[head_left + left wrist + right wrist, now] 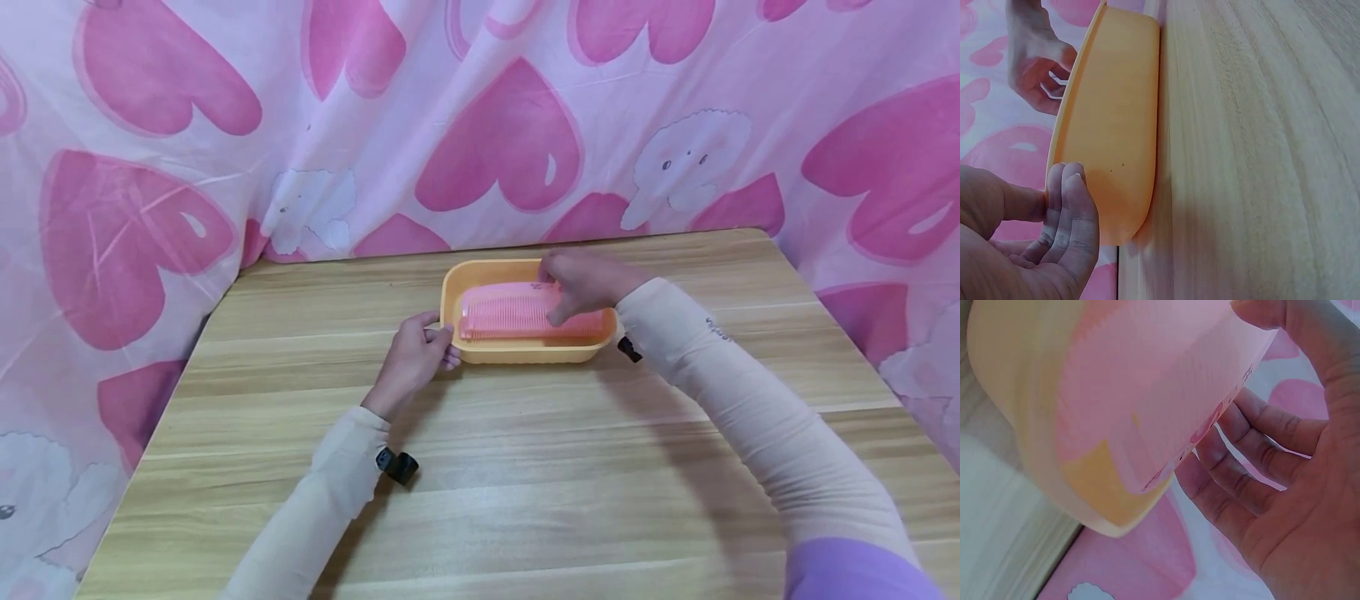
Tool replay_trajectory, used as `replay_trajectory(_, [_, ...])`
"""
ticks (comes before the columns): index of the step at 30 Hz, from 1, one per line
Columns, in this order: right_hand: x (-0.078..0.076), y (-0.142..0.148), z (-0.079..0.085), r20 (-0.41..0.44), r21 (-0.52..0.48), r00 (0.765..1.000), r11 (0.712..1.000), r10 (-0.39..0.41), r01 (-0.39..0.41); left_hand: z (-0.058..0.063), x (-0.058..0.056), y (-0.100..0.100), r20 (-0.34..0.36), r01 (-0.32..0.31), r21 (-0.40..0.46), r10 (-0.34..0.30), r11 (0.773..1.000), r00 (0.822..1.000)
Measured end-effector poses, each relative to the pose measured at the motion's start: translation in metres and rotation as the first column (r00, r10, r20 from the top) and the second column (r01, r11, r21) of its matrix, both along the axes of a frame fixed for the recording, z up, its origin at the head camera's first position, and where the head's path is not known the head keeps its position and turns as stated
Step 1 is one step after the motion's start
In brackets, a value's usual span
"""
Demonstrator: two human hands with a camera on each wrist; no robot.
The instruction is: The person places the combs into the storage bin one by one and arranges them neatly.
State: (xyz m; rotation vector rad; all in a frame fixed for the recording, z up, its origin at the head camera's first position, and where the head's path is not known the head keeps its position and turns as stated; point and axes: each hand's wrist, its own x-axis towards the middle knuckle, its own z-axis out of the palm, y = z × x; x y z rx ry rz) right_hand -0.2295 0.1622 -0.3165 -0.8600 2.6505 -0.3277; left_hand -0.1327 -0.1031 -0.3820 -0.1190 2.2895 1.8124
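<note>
A pink comb lies lengthwise within a shallow yellow-orange plastic basket near the table's back edge. My left hand pinches the basket's left front corner, thumb at the rim and fingers against the outer wall, as the left wrist view shows. Reaching over from the right, my right hand grips the comb, its thumb on the toothed face and the fingers at the printed spine edge. In the right wrist view the comb stands tilted beside the basket's wall, its spine edge by the fingers.
The wood-grain table stretches toward me in front of the basket. Behind it and at both sides hangs a pink curtain printed with hearts and white animals. A black wrist camera sits on the left sleeve.
</note>
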Motion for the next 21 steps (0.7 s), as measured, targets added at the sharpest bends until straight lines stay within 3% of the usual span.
replay_trajectory(14, [0.003, 0.001, -0.015, 0.084, 0.017, 0.995, 0.999, -0.050, 0.049, 0.002, 0.002, 0.000, 0.014, -0.012, -0.029, 0.013, 0.999, 1.000])
replay_trajectory(17, [0.003, 0.003, -0.017, 0.079, -0.018, 0.997, 0.999, -0.025, 0.027, 0.005, 0.006, -0.005, 0.002, 0.001, -0.079, -0.001, 0.997, 1.000])
replay_trajectory(21, [0.008, 0.008, -0.014, 0.086, -0.052, 0.996, 0.998, -0.024, 0.028, 0.010, 0.017, -0.017, -0.082, -0.003, -0.212, -0.015, 0.977, 0.997])
